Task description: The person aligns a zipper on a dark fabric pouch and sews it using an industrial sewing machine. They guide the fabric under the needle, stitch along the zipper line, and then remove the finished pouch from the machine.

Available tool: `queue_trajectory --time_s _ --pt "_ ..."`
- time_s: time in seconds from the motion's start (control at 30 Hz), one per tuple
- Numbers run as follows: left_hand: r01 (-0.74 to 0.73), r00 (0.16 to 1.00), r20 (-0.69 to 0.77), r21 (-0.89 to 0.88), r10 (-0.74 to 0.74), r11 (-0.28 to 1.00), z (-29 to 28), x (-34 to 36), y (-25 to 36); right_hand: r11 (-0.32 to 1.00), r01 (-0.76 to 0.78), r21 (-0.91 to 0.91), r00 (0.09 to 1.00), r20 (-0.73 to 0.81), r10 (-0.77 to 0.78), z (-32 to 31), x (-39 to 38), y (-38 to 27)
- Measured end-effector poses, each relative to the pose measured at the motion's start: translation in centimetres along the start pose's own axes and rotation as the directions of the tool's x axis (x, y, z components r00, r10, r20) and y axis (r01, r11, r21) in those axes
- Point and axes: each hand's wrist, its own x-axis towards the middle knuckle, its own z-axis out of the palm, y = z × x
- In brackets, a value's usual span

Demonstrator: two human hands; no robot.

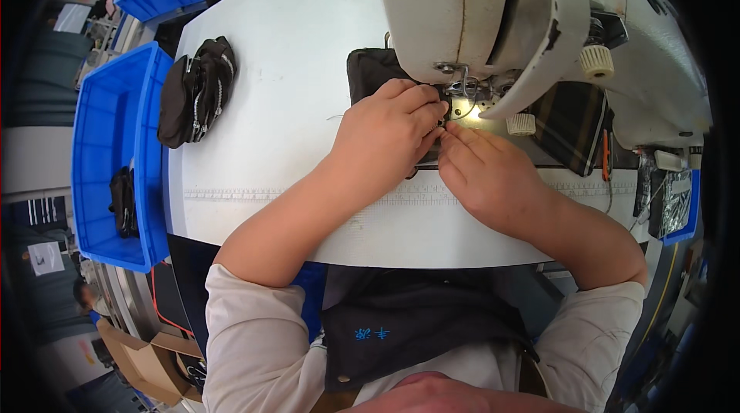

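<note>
A dark brown fabric piece (371,72) lies under the head of a white sewing machine (439,12), its near part mostly hidden by my hands. My left hand (391,124) grips it with bent fingers, just left of the lit needle plate (467,110). Close against those fingertips, my right hand (492,175) pinches the fabric's edge with thumb and forefinger. The presser foot (464,89) is just beyond my fingers. What exactly lies between the fingertips is too covered to make out.
At the table's left rest dark zippered pouches (199,91), beside a blue bin (158,182) holding a dark item. Another dark fabric piece (570,124) lies right of the needle, near an orange-handled tool (607,155). A printed ruler strip (231,194) crosses the white table (285,104).
</note>
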Motion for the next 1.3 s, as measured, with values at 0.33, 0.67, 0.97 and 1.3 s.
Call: queue_trajectory --time_s 0.33,0.67,0.97,1.3 --pt "0.268 0.963 0.087 -0.374 -0.254 0.888 -1.4 -0.3 -1.7 0.999 -0.033 0.022 0.999 -0.022 0.033 -0.1 -0.2 0.0" --pt "0.198 0.968 0.199 -0.234 -0.153 0.952 -2.1 -0.5 -0.8 0.983 -0.137 0.123 0.991 0.014 0.137 0.3 -0.6 -0.3" --pt "0.108 0.990 0.101 -0.068 -0.101 0.992 -0.7 -0.5 -0.2 0.987 -0.109 0.114 0.979 0.184 0.086 -0.3 -0.6 -0.2" --pt "-0.089 0.992 -0.079 0.102 0.097 0.991 -0.6 0.5 -0.5 0.992 -0.101 0.074 0.993 0.062 0.096 0.2 -0.6 -0.2"
